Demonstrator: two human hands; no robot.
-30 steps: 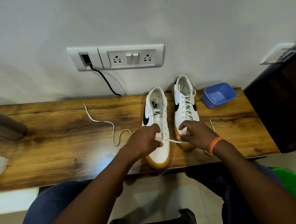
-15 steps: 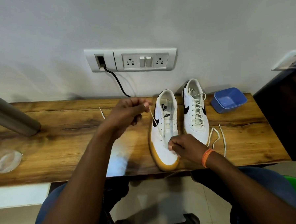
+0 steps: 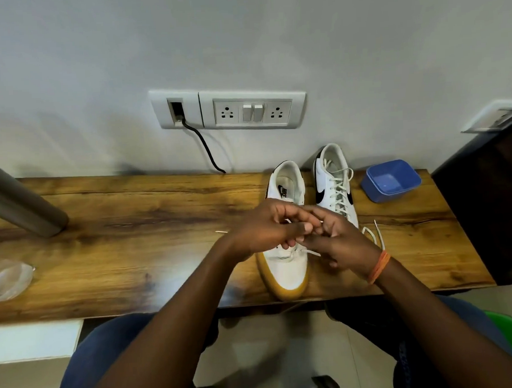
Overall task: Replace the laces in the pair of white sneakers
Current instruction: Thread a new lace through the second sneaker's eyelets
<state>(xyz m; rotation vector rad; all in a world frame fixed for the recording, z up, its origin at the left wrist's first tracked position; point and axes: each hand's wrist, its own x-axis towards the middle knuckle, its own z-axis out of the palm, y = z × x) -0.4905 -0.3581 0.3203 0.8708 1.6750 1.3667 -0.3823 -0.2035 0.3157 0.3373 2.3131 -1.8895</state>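
Half a second ago my left hand (image 3: 268, 228) was up at the left of the near sneaker (image 3: 288, 263), drawing the lace (image 3: 309, 252) outward; now it has come back to the middle of the frame, where it meets my right hand (image 3: 340, 242) over that shoe. Both hands have their fingers curled and interlocked around the lace above the eyelets; a short white stretch of it shows just below them, across the toe of the sneaker. That shoe lies on the tabletop (image 3: 133, 244) with its gum toe toward the lower edge of the frame. Its partner, the laced sneaker (image 3: 334, 183), stands just beside it to the right, with loose lace ends (image 3: 375, 235) trailing beside my right wrist. A blue container (image 3: 390, 181) sits at the right, close to the wall. On the far left lies a clear plastic piece (image 3: 7, 279).
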